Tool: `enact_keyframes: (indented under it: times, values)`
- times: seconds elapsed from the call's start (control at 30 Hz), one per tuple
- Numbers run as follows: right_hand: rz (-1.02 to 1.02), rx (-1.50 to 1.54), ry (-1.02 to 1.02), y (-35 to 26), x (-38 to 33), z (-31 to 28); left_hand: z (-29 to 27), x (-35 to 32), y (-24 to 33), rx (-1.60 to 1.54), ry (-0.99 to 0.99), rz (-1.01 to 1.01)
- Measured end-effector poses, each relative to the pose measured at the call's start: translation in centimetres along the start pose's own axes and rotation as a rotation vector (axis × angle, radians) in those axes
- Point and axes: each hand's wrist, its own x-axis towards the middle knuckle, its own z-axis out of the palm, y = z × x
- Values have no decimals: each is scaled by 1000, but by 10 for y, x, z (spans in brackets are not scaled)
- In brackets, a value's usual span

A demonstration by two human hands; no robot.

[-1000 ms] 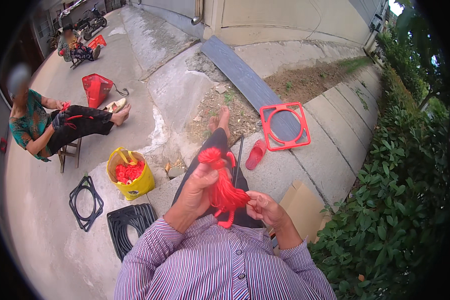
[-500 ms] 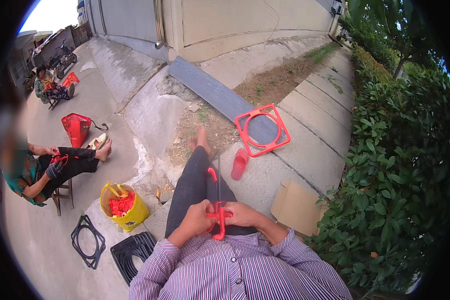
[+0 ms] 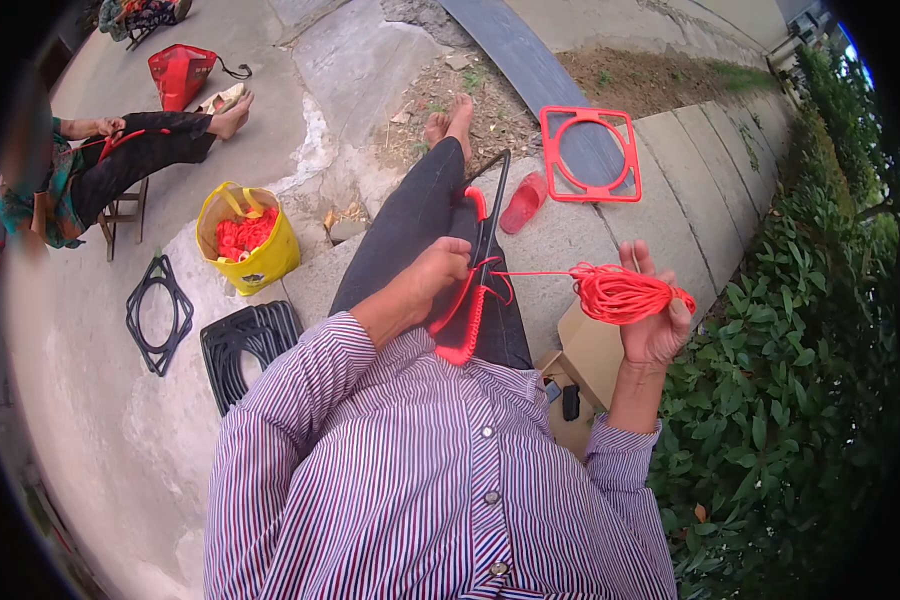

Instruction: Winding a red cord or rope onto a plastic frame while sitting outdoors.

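Across my lap rests a black frame, partly wrapped with red cord along its near edge. My left hand is closed on the frame's left side, at the red-wrapped part. Out to the right, my right hand holds a looped bundle of red cord, its thumb and some fingers around it and other fingertips raised. One taut strand runs from the bundle to the frame, where a small loop of cord hangs beside the wrapped edge.
Left of me stand a yellow bag of red cord bundles, a stack of black frames and a single black frame. A red frame, red slipper and cardboard box lie rightward, before a hedge. Another person sits at left.
My hands have moved apart. The right hand swung out to the right with the cord bundle, drawing a strand tight, while the left stays at the frame. The view has shifted downward.
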Motion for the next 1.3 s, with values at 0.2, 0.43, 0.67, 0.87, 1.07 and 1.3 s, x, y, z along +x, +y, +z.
enact_keyframes:
  times: [0.2, 0.43, 0.67, 0.87, 1.07, 1.3]
  values:
    - [-122, 92, 45, -89, -15, -54, 10, -3, -19, -346, -182, -137]
    - [278, -567, 213, 70, -7, 0, 19, -2, -26, -316, -119, -74]
    - [368, -489, -2, 51, 2, 60, 15, -2, -25, -318, -120, -94]
    - [634, -502, -93, 50, -24, 98, 26, -2, -18, -205, -72, -162]
    - [368, -295, -164, 20, -14, 129, 28, -6, -43, 731, 444, 568]
    - [214, -722, -614, 11, 22, 89, 37, -40, 42, 84, 92, 493]
